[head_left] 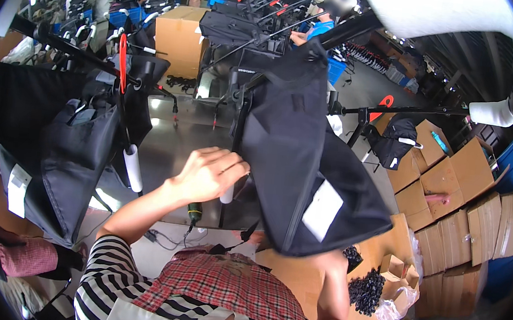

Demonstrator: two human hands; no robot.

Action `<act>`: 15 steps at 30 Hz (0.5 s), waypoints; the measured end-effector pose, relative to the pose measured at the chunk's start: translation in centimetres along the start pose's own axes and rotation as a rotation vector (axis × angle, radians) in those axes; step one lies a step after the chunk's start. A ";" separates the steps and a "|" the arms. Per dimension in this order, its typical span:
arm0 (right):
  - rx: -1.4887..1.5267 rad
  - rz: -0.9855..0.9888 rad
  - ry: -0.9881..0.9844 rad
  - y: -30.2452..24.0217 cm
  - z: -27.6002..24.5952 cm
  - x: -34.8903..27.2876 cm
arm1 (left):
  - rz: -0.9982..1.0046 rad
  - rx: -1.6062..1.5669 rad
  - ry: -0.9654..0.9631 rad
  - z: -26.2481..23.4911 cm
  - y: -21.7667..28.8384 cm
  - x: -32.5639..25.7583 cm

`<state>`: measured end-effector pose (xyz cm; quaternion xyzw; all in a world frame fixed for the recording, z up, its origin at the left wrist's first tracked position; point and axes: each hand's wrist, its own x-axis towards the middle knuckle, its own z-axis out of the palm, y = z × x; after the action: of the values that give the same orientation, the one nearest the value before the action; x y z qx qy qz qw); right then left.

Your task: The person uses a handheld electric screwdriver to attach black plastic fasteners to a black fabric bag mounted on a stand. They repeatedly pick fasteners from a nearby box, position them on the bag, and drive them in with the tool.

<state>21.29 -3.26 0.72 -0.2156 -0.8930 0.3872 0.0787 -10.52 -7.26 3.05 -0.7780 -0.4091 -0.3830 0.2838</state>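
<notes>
Left cover: black fabric [75, 160], hanging well apart from the hands.
Open room: bare metal surface [174, 136] between both fabric pieces; its near edge faces the person.
Left hand [213, 171]: fingers curled at the bag's left edge; cannot tell whether the grip grasps it.
Black fabric bag [285, 157]: right of centre, seemingly being handled; moving it likely calls for steadying both sides.
Right hand [332, 265]: partly behind the bag's near edge; grip hidden.
Right limit: cardboard boxes [455, 174] crowd that side.
</notes>
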 end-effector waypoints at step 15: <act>-0.282 -0.277 0.812 -12.5 3.0 13.3 | -0.113 -0.312 0.374 -3.4 -4.8 -2.1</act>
<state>4.39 -6.90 7.33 -0.2369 -0.8543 0.1317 0.4435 -16.65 -8.27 3.74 -0.7039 -0.3283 -0.5941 0.2093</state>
